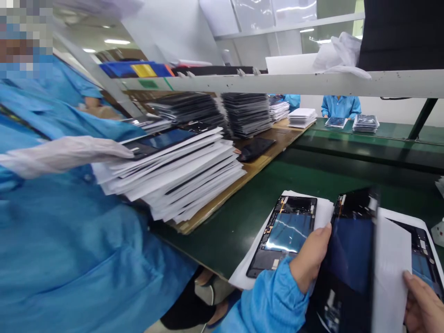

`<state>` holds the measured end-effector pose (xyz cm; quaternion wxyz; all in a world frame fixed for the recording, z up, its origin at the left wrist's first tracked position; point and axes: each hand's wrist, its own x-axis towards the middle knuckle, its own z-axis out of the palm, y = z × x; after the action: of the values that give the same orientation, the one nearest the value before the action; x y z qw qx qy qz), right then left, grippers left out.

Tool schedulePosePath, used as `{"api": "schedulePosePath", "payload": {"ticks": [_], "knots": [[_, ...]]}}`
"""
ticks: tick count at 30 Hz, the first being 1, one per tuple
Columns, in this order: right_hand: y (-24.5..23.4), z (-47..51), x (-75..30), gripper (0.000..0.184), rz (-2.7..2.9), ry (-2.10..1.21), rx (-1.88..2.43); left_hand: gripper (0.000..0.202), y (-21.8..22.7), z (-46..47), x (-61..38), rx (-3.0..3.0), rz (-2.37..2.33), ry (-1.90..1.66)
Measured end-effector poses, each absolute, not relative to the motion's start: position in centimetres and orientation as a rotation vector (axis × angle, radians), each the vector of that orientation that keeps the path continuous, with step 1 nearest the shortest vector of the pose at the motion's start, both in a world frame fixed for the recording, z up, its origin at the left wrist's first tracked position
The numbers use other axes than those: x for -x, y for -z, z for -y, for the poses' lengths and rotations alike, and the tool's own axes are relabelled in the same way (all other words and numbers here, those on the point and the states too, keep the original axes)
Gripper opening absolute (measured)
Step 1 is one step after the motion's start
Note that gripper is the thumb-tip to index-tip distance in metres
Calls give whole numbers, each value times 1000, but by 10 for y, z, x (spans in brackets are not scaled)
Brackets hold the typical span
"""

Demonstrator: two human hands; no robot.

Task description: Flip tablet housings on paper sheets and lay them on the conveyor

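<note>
My left hand (312,259) grips the left edge of a dark tablet panel (350,249) that stands tilted up off the green belt. My right hand (425,303) holds a white sheet (390,273) against the panel's right side at the lower corner. On the belt to the left lies another open panel (286,233) on white paper. A third panel (425,256) lies partly hidden behind the sheet at the right.
A co-worker in blue at the left rests a white-gloved hand (65,155) on a tall stack of panels and sheets (176,173) on a wooden board (222,196). More dark stacks (246,113) stand behind. Further workers (340,106) stand along the green belt (364,148).
</note>
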<state>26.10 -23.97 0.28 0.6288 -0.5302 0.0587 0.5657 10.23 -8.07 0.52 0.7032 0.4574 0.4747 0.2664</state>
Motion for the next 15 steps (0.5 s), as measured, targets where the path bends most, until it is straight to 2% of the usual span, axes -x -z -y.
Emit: {"api": "schedulePosePath", "payload": {"ticks": [3,8,11,15], "knots": [[-3,239,-262,42,-141,-1322,1201,55,-2,87,-105,-1181,-1205,-521],[-2,237,-264,59,-224,-1182,1284,46,2,92,-103,-1145,-1093,-442],[-5,238,-260,56,-146,-1218,1270,33,-8,87,-98,-1202,-1084,-560],[-4,245,-262,53,-72,-1169,1335,28,-30,72,-73,-1143,-1047,-676]]}}
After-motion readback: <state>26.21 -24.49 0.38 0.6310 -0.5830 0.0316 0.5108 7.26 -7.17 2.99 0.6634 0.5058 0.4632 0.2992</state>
